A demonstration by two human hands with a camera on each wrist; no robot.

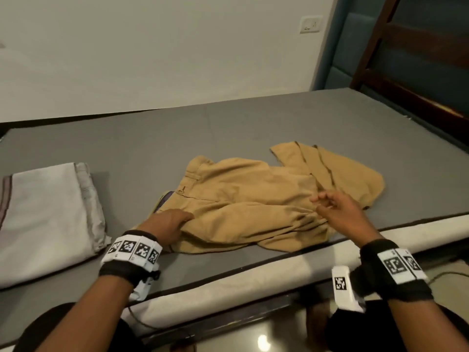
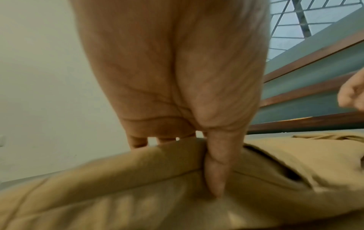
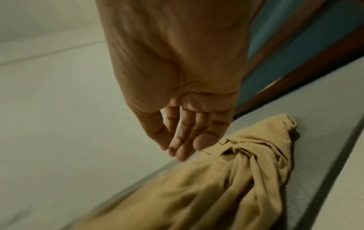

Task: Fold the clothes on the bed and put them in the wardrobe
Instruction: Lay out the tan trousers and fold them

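Observation:
Tan trousers lie crumpled across the grey mattress, waistband to the left, legs bunched to the right. My left hand grips the waist end of the trousers; in the left wrist view the thumb presses into a fold while the fingers curl behind it. My right hand hovers just above the leg part, fingers straight and relaxed, holding nothing. In the right wrist view the right hand is apart from the twisted trouser legs below it.
A folded pale grey cloth lies on the mattress at the left. A dark wooden headboard with teal panels stands at the right. The white mattress edge and bed frame run along the near side, with glossy floor below.

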